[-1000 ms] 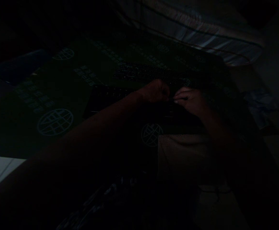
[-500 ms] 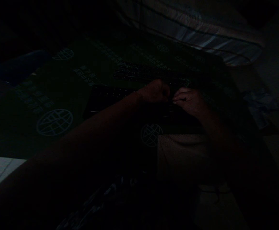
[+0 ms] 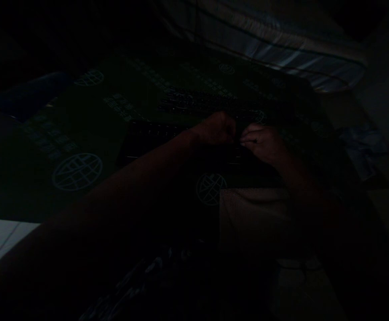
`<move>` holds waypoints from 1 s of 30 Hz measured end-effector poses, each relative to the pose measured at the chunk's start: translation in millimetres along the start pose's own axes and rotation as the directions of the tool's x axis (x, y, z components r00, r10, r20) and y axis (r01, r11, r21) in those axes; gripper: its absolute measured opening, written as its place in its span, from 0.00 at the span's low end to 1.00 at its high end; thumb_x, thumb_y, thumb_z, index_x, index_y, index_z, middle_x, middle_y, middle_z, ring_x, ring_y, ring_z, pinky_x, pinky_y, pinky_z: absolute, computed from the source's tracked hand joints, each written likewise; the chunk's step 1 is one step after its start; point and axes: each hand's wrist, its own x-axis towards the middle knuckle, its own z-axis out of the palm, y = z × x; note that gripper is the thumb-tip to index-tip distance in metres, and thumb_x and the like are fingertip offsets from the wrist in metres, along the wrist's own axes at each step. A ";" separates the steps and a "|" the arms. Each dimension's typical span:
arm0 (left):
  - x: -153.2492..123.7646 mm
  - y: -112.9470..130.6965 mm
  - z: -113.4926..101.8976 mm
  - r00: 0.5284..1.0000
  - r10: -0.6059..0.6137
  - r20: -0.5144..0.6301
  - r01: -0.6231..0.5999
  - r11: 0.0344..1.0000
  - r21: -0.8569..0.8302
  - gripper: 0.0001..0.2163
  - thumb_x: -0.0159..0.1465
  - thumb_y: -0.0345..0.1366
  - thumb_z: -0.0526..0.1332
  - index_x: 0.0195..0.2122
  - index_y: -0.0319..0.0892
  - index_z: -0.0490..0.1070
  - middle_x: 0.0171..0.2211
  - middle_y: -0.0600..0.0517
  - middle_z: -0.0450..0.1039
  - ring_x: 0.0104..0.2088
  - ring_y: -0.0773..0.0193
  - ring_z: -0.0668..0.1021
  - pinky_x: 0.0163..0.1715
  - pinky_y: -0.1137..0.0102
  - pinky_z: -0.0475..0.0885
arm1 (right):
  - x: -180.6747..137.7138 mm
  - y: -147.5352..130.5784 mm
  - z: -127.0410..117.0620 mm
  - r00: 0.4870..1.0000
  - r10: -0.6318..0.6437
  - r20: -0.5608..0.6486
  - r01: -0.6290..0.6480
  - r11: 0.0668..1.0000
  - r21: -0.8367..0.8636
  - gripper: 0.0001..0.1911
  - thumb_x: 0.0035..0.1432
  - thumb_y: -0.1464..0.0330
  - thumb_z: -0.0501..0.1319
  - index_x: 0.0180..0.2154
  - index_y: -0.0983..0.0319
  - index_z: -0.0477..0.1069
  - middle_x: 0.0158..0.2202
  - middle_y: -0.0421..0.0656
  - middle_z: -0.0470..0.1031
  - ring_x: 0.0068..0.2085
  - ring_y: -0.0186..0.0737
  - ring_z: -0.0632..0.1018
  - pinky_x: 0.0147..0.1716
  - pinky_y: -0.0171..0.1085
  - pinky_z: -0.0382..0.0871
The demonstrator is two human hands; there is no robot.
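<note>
Since a second ago I see the right hand (image 3: 264,142) edge up toward the left hand (image 3: 214,128), and their fingertips now meet. It is so dark that whatever sits between them is lost to me. Both hands are curled, but I cannot tell whether they grip anything. They are over a dark keyboard (image 3: 154,133) on the green mat (image 3: 77,129).

Single head-worn camera, aimed forward and down. Close over left hand (image 3: 216,129) and right hand (image 3: 263,142), meeting mid-frame above green printed mat (image 3: 77,133). Very dark; striped cloth (image 3: 281,44) at top edge, perhaps bedding.
</note>
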 end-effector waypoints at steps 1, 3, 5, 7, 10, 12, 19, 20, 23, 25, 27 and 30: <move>0.4 -0.1 -0.1 1.000 -0.006 0.004 0.006 1.000 -0.005 0.03 0.49 0.27 0.63 0.26 0.39 0.73 0.24 0.60 0.73 0.26 0.72 0.72 0.26 0.77 0.61 | 0.0 -0.1 0.0 1.000 0.002 0.006 -0.002 1.000 -0.007 0.08 0.52 0.73 0.59 0.26 0.60 0.75 0.29 0.42 0.73 0.32 0.40 0.75 0.32 0.39 0.68; 1.1 0.4 -0.4 0.999 -0.028 0.018 0.028 1.000 -0.008 0.03 0.49 0.27 0.63 0.26 0.39 0.73 0.23 0.60 0.72 0.25 0.72 0.72 0.25 0.77 0.61 | 0.1 -0.4 0.1 1.000 0.006 0.022 -0.005 1.000 -0.030 0.08 0.53 0.73 0.59 0.26 0.59 0.75 0.29 0.42 0.73 0.33 0.40 0.74 0.32 0.39 0.68; 1.6 1.8 -0.8 0.998 -0.051 0.023 0.051 0.999 0.006 0.03 0.48 0.27 0.64 0.25 0.39 0.73 0.22 0.60 0.72 0.24 0.72 0.71 0.25 0.77 0.60 | 0.1 -0.9 0.1 0.999 0.004 0.035 -0.002 0.999 -0.054 0.08 0.53 0.73 0.58 0.25 0.59 0.75 0.29 0.42 0.73 0.33 0.40 0.74 0.33 0.39 0.67; 1.6 3.5 -1.3 0.998 -0.062 0.022 0.061 0.998 0.024 0.03 0.48 0.27 0.64 0.25 0.39 0.73 0.22 0.59 0.72 0.25 0.71 0.71 0.26 0.76 0.61 | 0.1 -1.4 0.2 0.999 -0.003 0.044 0.006 0.998 -0.068 0.09 0.53 0.74 0.58 0.24 0.60 0.74 0.29 0.42 0.73 0.33 0.40 0.74 0.33 0.39 0.67; 1.2 5.5 -2.4 0.997 -0.074 0.030 0.074 0.997 0.023 0.03 0.49 0.27 0.64 0.26 0.39 0.74 0.25 0.58 0.74 0.26 0.70 0.72 0.28 0.75 0.62 | 0.2 -2.0 0.2 0.999 -0.009 0.051 0.013 0.997 -0.076 0.10 0.53 0.75 0.57 0.24 0.60 0.74 0.29 0.42 0.72 0.33 0.40 0.74 0.34 0.39 0.66; 1.1 6.4 -3.3 0.995 -0.092 0.046 0.092 0.996 0.013 0.04 0.49 0.28 0.64 0.28 0.39 0.75 0.26 0.58 0.74 0.27 0.69 0.73 0.28 0.75 0.63 | 0.2 -2.2 0.3 0.998 -0.006 0.056 0.011 0.997 -0.082 0.10 0.53 0.74 0.57 0.24 0.60 0.74 0.29 0.42 0.72 0.33 0.40 0.74 0.33 0.39 0.67; 1.4 6.9 -3.5 0.993 -0.108 0.056 0.106 0.993 0.052 0.04 0.50 0.27 0.63 0.28 0.39 0.75 0.26 0.58 0.74 0.27 0.69 0.73 0.27 0.76 0.63 | 0.7 -1.8 0.8 0.998 -0.008 0.062 0.015 0.995 -0.099 0.10 0.53 0.75 0.56 0.24 0.61 0.73 0.29 0.42 0.72 0.31 0.39 0.73 0.32 0.39 0.66; 1.1 6.5 -3.1 0.994 -0.099 0.055 0.096 0.993 0.062 0.04 0.50 0.28 0.63 0.28 0.39 0.75 0.25 0.58 0.74 0.27 0.69 0.72 0.27 0.76 0.63 | 0.8 -1.7 0.8 0.998 -0.017 0.064 0.023 0.994 -0.104 0.10 0.52 0.75 0.56 0.24 0.61 0.73 0.28 0.43 0.72 0.31 0.38 0.73 0.31 0.39 0.65; -0.2 5.0 -1.8 0.997 -0.072 0.035 0.069 0.995 0.071 0.04 0.50 0.28 0.63 0.28 0.40 0.75 0.26 0.58 0.74 0.27 0.70 0.72 0.27 0.76 0.62 | 0.7 -1.6 0.5 0.997 -0.025 0.073 0.033 0.993 -0.112 0.10 0.52 0.76 0.56 0.23 0.61 0.73 0.28 0.43 0.71 0.31 0.38 0.73 0.31 0.39 0.65; -1.0 4.0 -1.2 0.998 -0.066 0.017 0.065 0.996 0.058 0.05 0.50 0.28 0.63 0.29 0.40 0.75 0.26 0.59 0.74 0.27 0.71 0.73 0.27 0.77 0.62 | 0.1 -1.8 0.4 0.998 -0.022 0.067 0.029 0.994 -0.110 0.10 0.53 0.76 0.56 0.24 0.60 0.73 0.29 0.42 0.71 0.32 0.39 0.73 0.31 0.39 0.66; -1.2 3.0 -1.0 0.998 -0.058 0.015 0.057 0.997 0.058 0.05 0.51 0.29 0.63 0.30 0.40 0.75 0.26 0.59 0.74 0.27 0.71 0.73 0.27 0.77 0.62 | -0.9 -2.2 0.6 0.999 -0.025 0.044 0.029 0.995 -0.100 0.10 0.53 0.76 0.57 0.25 0.60 0.74 0.30 0.42 0.72 0.33 0.40 0.73 0.33 0.39 0.66; -0.5 2.2 -1.0 0.998 -0.052 0.038 0.050 0.996 0.069 0.05 0.51 0.29 0.63 0.29 0.40 0.75 0.27 0.59 0.74 0.27 0.71 0.73 0.27 0.77 0.62 | -2.5 -2.4 1.5 1.000 -0.028 0.010 0.029 0.996 -0.084 0.10 0.53 0.76 0.57 0.26 0.60 0.74 0.30 0.42 0.72 0.34 0.40 0.74 0.33 0.40 0.67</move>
